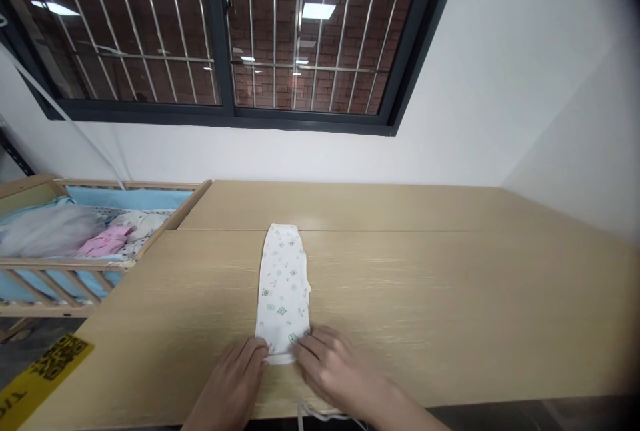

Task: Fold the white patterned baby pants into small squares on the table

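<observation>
The white patterned cloth (284, 291) lies flat near the front edge of the table (425, 311), its far end just crossing the seam (375, 231). Your left hand (237, 376), fingers curled, touches its near-left corner; your right hand (331, 365), likewise curled, its near-right. I cannot tell whether either pinches it.

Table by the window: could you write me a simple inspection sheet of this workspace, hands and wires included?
Surface: pale wood-look table.
Job's things: white printed cloth, lying flat.
Clutter: yellow label with a QR code, near left corner.
Hands: left hand and right hand at the cloth's near corners; grip unclear.
Cables: white cable at the near edge.
Surroundings: crib at left, barred window above.
</observation>
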{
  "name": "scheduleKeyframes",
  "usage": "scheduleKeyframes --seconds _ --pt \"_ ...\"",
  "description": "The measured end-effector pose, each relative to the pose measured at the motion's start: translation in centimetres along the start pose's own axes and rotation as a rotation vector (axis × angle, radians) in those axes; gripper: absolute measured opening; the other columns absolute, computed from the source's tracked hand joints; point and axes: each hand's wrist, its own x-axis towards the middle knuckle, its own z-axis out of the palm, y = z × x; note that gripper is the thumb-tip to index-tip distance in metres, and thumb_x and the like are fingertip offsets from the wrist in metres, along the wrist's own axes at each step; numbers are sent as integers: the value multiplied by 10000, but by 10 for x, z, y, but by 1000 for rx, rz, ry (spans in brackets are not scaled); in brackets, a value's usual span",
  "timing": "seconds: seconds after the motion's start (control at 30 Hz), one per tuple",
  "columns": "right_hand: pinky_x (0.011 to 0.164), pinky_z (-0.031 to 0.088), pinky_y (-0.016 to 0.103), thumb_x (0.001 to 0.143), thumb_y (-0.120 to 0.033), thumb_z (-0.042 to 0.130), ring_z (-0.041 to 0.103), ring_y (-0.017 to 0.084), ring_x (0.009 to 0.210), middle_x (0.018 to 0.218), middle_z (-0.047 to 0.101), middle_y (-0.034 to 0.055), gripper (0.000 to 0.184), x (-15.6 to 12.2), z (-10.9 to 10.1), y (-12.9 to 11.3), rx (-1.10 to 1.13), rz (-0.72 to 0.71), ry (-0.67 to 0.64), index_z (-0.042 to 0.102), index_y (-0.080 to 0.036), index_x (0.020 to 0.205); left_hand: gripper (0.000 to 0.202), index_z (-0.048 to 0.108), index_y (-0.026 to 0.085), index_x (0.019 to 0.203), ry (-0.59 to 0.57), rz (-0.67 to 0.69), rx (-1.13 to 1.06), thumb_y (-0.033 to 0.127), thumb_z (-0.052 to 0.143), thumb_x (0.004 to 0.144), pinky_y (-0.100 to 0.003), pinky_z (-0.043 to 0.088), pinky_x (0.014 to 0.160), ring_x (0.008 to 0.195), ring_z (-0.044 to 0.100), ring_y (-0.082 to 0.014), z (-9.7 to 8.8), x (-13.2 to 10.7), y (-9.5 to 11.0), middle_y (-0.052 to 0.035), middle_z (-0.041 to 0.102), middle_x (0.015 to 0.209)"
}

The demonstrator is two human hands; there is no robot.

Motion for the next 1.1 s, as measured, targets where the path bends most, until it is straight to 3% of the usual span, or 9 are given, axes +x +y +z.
scheduleKeyframes --seconds 0.17,0.3,0.43,0.6,0.73,0.83,0.93,1.1 --pt "950 504 314 879 -111 564 657 201 963 958 711 44 246 -10 -18 -12 267 68 -16 660 -242 1063 241 581 231 1077 56 -41 -79 158 359 1017 -236 560 776 872 669 -144 -1 -14 2 -32 690 993" --pt "893 516 304 880 -107 531 654 189 945 977 711 33 287 -7 -46 -10 426 124 -5 676 -255 1078 197 593 266 1099 38 -143 -201 259 403 1044 -214 558 748 848 664 -128 -19 -6 3 -4 687 987" --pt "899 504 357 970 -191 469 643 219 1005 1048 708 71 272 11 -68 8 463 225 128 674 -238 1143 225 601 267 1131 18 -333 -414 301 393 1053 -241 559 842 966 665 -139 -38 41 -10 -6 687 1052" --pt "774 514 316 954 -290 523 652 196 869 1036 714 62 268 47 -71 57 598 356 384 667 -211 1165 277 668 228 1064 56 -420 -494 397 452 1025 -300 516 879 980 646 -182 -37 123 -53 -27 699 1041" --pt "675 483 290 909 -299 536 628 184 753 864 703 42 258 82 -55 105 674 438 543 686 -176 1079 283 666 197 1016 22 -496 -485 393 463 1006 -306 474 853 957 629 -203 -21 175 -90 -46 702 1027" --pt "633 475 281 874 -290 518 612 177 702 833 698 49 258 108 -33 136 778 522 607 682 -153 1019 258 650 184 938 -28 -498 -460 344 457 1002 -293 450 846 969 621 -205 3 200 -112 -54 700 987" --pt "701 512 299 864 -277 498 646 196 771 898 720 82 253 129 -6 161 787 603 639 681 -146 979 218 637 165 901 -61 -537 -424 272 469 989 -278 443 800 911 627 -190 33 212 -128 -68 703 951" --pt "857 538 348 879 -243 452 683 223 907 1003 743 115 270 143 29 183 665 727 553 699 -157 948 196 637 141 896 -135 -596 -331 245 501 990 -292 456 773 811 615 -157 76 213 -144 -56 686 887"
